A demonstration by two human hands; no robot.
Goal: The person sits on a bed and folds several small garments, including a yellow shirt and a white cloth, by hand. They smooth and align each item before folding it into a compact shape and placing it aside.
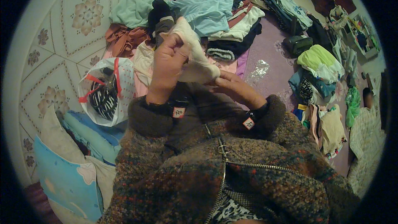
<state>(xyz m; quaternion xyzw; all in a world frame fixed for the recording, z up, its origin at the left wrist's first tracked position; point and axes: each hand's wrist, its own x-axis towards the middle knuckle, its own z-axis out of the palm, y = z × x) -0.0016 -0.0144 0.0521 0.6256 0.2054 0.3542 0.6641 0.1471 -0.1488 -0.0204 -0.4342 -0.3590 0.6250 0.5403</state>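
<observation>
Between my hands, above my lap, is a small cream-coloured cloth piece (194, 48), perhaps a folded garment. My left hand (169, 63) grips it from the left side with bent fingers. At its lower right corner, the fingers of my right hand (236, 87) pinch the edge. The cloth hides part of the right fingertips. Beyond it rises a heap of clothes, with a light blue garment (206, 9), a mint green one (132, 9) and a rust-coloured one (127, 39). A black folded garment with a grey ribbed cuff (220, 53) lies just past my right hand.
A white plastic bag with red ties (124, 105) stands at the left, holding a zebra-striped item (104, 99). Clear crinkled plastic (259, 69) lies on the pink cover (267, 37). Folded clothes (320, 65) line the right. A blue pillow (67, 177) is at lower left. Another person's head (368, 96) shows far right.
</observation>
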